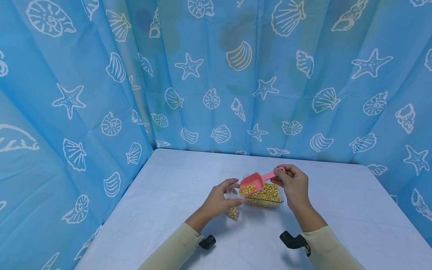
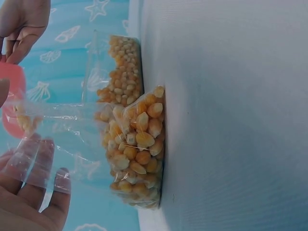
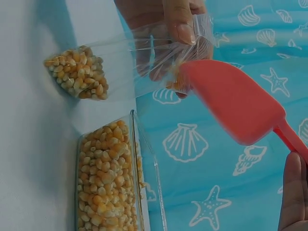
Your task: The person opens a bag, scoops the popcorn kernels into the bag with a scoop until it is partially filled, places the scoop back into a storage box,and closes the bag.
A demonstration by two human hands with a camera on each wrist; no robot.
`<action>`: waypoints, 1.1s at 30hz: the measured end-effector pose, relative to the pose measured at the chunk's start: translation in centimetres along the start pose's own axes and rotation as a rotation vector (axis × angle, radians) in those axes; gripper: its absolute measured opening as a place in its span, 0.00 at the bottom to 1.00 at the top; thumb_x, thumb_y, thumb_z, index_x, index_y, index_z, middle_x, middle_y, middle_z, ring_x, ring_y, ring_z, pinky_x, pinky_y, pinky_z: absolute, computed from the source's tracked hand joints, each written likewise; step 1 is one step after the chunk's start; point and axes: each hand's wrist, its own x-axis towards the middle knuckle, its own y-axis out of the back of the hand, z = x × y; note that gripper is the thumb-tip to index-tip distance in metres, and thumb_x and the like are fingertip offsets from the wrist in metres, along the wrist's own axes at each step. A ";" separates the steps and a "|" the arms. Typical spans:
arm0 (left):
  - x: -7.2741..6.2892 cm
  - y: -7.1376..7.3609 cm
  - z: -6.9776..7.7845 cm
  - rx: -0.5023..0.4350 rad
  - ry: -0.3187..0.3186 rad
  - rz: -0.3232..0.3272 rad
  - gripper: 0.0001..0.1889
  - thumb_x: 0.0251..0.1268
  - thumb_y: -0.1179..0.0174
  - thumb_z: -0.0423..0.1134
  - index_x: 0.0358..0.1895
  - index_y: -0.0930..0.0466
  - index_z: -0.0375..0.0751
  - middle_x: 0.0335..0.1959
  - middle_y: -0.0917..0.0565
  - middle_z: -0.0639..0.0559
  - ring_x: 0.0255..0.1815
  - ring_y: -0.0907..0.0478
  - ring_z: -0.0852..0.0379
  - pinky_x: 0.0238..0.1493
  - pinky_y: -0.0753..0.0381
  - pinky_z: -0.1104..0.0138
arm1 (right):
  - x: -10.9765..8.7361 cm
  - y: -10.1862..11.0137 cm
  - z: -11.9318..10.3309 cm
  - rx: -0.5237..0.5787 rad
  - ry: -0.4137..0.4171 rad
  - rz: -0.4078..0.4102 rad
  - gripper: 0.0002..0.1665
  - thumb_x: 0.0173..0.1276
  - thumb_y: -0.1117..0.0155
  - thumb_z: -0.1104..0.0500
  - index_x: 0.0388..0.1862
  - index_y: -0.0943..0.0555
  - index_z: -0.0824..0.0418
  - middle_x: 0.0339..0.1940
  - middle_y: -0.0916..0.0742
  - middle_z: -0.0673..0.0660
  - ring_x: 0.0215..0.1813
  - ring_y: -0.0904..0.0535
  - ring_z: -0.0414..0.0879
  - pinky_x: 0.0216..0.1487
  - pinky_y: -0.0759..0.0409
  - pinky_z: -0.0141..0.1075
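My left hand (image 1: pixel 219 200) grips a clear plastic bag (image 2: pixel 72 139) near its mouth, thumb on one side and fingers on the other. Corn kernels (image 2: pixel 139 149) fill the bottom of the bag, which reaches down to the table. By its handle, my right hand (image 1: pixel 295 185) pinches a pink scoop (image 1: pixel 253 182). The scoop tilts toward the bag, its front edge at the mouth, with kernels lying in its front part. Beneath the scoop stands a clear rectangular container (image 3: pixel 136 168) holding many more corn kernels (image 3: pixel 103 178).
A white-covered table (image 1: pixel 162 195) carries everything. Behind it and at the left hangs a blue curtain (image 1: pixel 216 75) with white shell and starfish prints. Black camera mounts (image 1: pixel 291 240) stick out from both wrists above the table's near part.
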 end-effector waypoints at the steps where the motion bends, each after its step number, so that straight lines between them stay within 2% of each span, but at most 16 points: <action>1: 0.0 0.0 0.0 0.001 -0.002 0.000 0.36 0.55 0.28 0.51 0.68 0.32 0.55 0.59 0.21 0.62 0.63 0.29 0.47 0.59 0.29 0.44 | 0.0 0.0 -0.1 -0.002 0.004 0.000 0.18 0.69 0.35 0.54 0.49 0.22 0.66 0.39 0.15 0.59 0.38 0.14 0.44 0.41 0.17 0.34; 11: 0.1 0.1 0.1 0.001 0.005 0.002 0.36 0.54 0.29 0.54 0.68 0.31 0.57 0.60 0.22 0.61 0.64 0.30 0.47 0.58 0.28 0.44 | -0.1 -0.1 -0.2 -0.016 0.009 0.007 0.15 0.70 0.36 0.58 0.49 0.22 0.66 0.39 0.15 0.59 0.38 0.14 0.44 0.40 0.17 0.34; 20: 0.1 0.1 0.1 -0.015 0.019 -0.005 0.36 0.54 0.29 0.54 0.68 0.31 0.58 0.59 0.22 0.63 0.64 0.30 0.47 0.59 0.29 0.44 | -0.1 -0.1 -0.6 -0.022 0.012 0.008 0.15 0.70 0.36 0.58 0.49 0.22 0.66 0.39 0.15 0.59 0.37 0.14 0.44 0.40 0.18 0.34; 33: 0.1 0.0 -0.2 -0.007 -0.017 0.004 0.37 0.54 0.30 0.57 0.68 0.31 0.56 0.57 0.21 0.65 0.62 0.28 0.50 0.56 0.26 0.45 | 0.0 -0.2 -0.6 -0.033 0.028 0.017 0.14 0.70 0.36 0.59 0.49 0.22 0.66 0.39 0.16 0.60 0.37 0.14 0.44 0.40 0.17 0.34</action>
